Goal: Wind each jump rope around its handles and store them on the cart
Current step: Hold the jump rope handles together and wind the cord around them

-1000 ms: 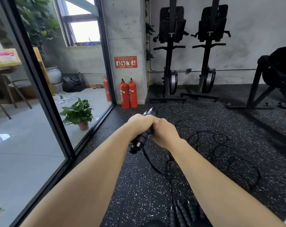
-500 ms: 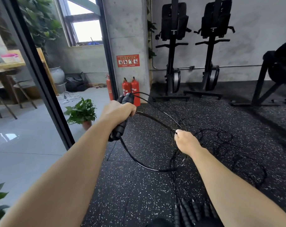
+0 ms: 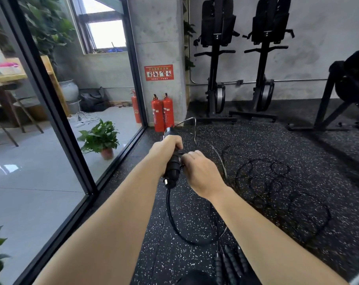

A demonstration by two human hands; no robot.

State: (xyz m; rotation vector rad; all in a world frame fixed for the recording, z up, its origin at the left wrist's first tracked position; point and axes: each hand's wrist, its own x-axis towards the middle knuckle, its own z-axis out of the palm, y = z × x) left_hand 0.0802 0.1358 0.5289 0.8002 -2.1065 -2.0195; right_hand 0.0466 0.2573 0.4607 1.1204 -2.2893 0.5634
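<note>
Since half a second back, I'm seeing the right hand [image 3: 201, 171] swing in from out on the right, where it was drawing a wide loop, and close up against the left hand [image 3: 166, 149], which has dropped toward the middle of the scene.

Head view: I'm watching a winding turn being laid on. The left hand is gripping the pair of handles [image 3: 173, 168] held together, fingers wrapped tight round the upper part, with the dark lower ends sticking out toward me. The right hand is pressing in just beside it on the right, fingers curled. I judge they're pinching the cord [image 3: 170, 212] against the handles, though the tips are hidden behind the back of the hand. A thin stretch of cord is arching up over the far end, blurred with motion, and a slack loop is hanging from the near end down to the speckled floor [image 3: 297, 140].

By my reading, most of this rope is not yet wound. The next move calls for the right hand to carry another loop round while the left is keeping the handles steady.

More loose ropes [image 3: 277, 182] are lying tangled on the floor to the right, and a bunch of other handles [image 3: 230, 264] is sitting near me. I'm not seeing the cart anywhere.
</note>
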